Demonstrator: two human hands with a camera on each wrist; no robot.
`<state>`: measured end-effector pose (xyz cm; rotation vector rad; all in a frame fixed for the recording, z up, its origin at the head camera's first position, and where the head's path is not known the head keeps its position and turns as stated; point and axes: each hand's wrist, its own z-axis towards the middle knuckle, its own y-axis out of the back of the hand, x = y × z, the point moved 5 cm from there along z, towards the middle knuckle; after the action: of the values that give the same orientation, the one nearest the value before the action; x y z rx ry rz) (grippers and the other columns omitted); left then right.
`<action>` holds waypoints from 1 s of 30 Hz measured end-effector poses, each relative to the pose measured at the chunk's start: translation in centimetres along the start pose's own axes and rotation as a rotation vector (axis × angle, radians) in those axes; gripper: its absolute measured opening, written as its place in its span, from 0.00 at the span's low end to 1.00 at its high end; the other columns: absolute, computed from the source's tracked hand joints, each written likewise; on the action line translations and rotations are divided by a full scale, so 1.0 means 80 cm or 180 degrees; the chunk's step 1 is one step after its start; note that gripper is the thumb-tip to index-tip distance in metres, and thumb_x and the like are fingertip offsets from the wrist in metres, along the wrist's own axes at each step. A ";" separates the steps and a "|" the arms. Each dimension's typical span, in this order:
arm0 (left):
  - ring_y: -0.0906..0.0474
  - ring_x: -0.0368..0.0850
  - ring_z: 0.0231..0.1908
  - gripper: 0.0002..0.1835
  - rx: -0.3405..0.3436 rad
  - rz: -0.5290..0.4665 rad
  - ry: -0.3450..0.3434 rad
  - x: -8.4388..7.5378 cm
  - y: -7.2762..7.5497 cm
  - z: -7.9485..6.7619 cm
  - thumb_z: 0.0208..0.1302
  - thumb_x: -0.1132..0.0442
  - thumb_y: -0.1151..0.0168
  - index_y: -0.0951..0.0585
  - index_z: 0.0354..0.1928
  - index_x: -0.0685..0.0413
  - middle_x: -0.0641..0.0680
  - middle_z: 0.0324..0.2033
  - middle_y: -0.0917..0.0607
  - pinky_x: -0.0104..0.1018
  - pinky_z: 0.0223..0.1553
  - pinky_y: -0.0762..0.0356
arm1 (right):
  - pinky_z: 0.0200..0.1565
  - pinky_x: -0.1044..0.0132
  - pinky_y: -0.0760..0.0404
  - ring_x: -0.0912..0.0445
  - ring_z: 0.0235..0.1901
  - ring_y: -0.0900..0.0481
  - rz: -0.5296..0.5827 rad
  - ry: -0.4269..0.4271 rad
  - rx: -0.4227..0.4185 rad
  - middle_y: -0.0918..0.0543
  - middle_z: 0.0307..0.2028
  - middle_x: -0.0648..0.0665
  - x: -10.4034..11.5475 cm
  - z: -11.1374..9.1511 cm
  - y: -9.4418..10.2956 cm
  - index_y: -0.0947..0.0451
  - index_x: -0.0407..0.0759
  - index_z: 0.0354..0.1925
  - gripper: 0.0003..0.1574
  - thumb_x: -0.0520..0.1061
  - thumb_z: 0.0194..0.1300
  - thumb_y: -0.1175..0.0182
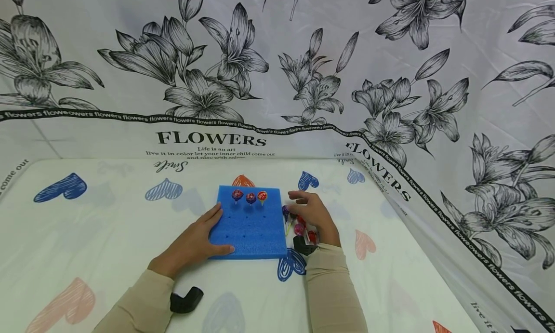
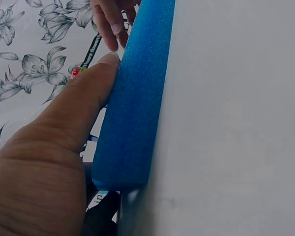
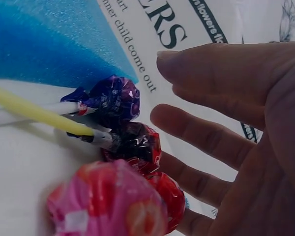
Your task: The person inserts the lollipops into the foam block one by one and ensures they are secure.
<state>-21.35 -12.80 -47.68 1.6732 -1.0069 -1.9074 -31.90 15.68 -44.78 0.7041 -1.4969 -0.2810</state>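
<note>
"How does the left hand lie?"

"Its grip is unclenched: extended fingers touch the left side of the blue foam block, which lies flat on the surface. There, three lollipops stand in a row near the far edge."

"And the right hand?"

"Its fingers and thumb are parted, holding nothing, just beside the loose lollipops."

A flat, roughly square block of blue foam lies with three shiny-wrapped, ball-headed lollipops on sticks standing in a row near its far edge, while loose purple, dark, red and pink wrapped lollipops lie bunched just beside its right edge.
</note>
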 end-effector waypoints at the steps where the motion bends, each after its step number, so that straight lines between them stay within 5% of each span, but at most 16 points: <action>1: 0.51 0.67 0.69 0.61 0.0004 0.0001 0.0002 0.000 0.000 0.000 0.46 0.33 0.29 0.44 0.73 0.63 0.58 0.74 0.49 0.64 0.62 0.45 | 0.52 0.48 0.24 0.47 0.54 0.25 -0.0027 -0.0048 0.0030 0.21 0.53 0.46 -0.001 0.000 -0.001 0.22 0.46 0.59 0.26 0.44 0.63 0.36; 16: 0.51 0.67 0.69 0.61 0.0007 -0.0001 0.0010 0.001 0.000 0.000 0.46 0.32 0.30 0.44 0.73 0.63 0.58 0.74 0.50 0.64 0.62 0.45 | 0.43 0.57 0.19 0.52 0.40 0.20 -0.0373 -0.0110 0.0206 0.18 0.44 0.48 -0.006 0.005 -0.014 0.19 0.48 0.54 0.21 0.40 0.62 0.37; 21: 0.51 0.67 0.69 0.61 -0.0001 -0.0003 -0.0018 0.001 0.000 0.000 0.47 0.32 0.31 0.44 0.73 0.64 0.58 0.74 0.50 0.64 0.62 0.45 | 0.44 0.56 0.19 0.52 0.41 0.20 -0.0388 -0.0069 0.0034 0.17 0.44 0.47 -0.005 0.006 -0.011 0.18 0.47 0.53 0.19 0.39 0.62 0.37; 30: 0.51 0.67 0.69 0.61 -0.0001 0.0021 -0.0005 0.001 0.001 0.000 0.46 0.32 0.31 0.44 0.73 0.64 0.58 0.74 0.50 0.65 0.62 0.44 | 0.39 0.57 0.20 0.50 0.42 0.17 0.0162 0.0253 -0.0438 0.21 0.46 0.43 0.009 -0.006 0.024 0.21 0.39 0.55 0.20 0.35 0.65 0.39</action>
<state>-21.34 -12.90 -47.65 1.6665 -1.0115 -1.9049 -31.88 16.90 -43.07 0.5602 -1.4036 -0.3107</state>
